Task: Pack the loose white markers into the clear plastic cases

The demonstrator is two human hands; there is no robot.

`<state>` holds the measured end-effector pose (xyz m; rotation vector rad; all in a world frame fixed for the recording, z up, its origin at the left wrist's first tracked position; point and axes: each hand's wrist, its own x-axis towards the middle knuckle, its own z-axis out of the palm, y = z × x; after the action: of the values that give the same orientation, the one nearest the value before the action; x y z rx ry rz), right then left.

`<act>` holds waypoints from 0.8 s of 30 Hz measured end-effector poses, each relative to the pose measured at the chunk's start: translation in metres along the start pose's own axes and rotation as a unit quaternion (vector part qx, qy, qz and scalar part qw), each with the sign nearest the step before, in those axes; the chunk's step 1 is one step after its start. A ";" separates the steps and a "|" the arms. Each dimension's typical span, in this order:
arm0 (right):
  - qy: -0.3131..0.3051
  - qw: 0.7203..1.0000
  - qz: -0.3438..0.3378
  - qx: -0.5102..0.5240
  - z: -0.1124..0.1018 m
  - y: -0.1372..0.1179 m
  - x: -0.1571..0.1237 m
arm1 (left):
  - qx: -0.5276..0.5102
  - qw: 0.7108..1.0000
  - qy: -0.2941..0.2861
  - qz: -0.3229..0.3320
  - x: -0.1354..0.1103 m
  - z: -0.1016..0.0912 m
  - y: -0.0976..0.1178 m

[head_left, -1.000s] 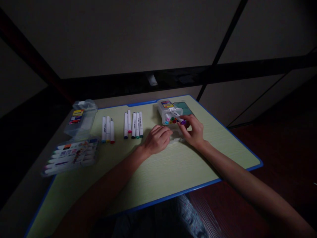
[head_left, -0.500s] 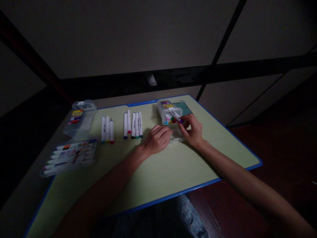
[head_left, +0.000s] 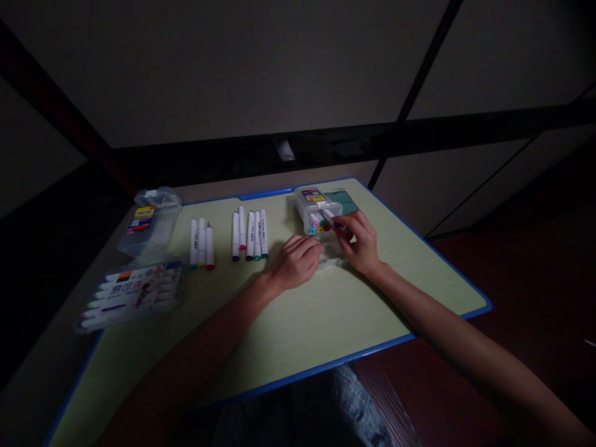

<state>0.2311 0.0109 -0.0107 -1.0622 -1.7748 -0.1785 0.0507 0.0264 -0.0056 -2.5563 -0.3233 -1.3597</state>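
A clear plastic marker case (head_left: 302, 208) lies on its side at the back right of the table, its mouth facing me and several coloured marker ends showing inside. My right hand (head_left: 361, 242) pinches a white marker (head_left: 328, 215) whose far end reaches into the upper part of that mouth. The fingers partly cover the marker's near end. In front of the case, its flipped-down clear lid (head_left: 331, 253) rests on the table. My left hand (head_left: 298, 261) is closed, with curled fingers gripping the lid's left side.
White markers stand apart in groups, three at left (head_left: 202, 243) and several in the middle (head_left: 250, 234). On the left are an open clear case (head_left: 151, 226) and a filled marker case (head_left: 133, 295). A green card (head_left: 342, 202) lies behind my right hand. The table has a blue edge (head_left: 326, 366).
My right hand has shifted slightly left and up, pushing the marker a little deeper into the case mouth. My left hand has stayed in place.
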 end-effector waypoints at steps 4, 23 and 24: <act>-0.012 1.000 0.017 0.009 0.000 -0.001 0.000 | 0.002 1.000 -0.005 -0.002 -0.001 0.001 0.000; -0.012 0.996 0.064 0.067 0.002 -0.003 0.007 | 0.000 0.999 -0.049 -0.012 -0.002 0.000 0.000; -0.011 0.995 0.065 0.072 0.002 -0.003 0.007 | -0.001 0.998 -0.054 -0.013 -0.002 0.000 0.000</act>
<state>0.2271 0.0141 -0.0051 -1.0757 -1.7046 0.0413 0.0493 0.0263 -0.0075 -2.6416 -0.3768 -1.2342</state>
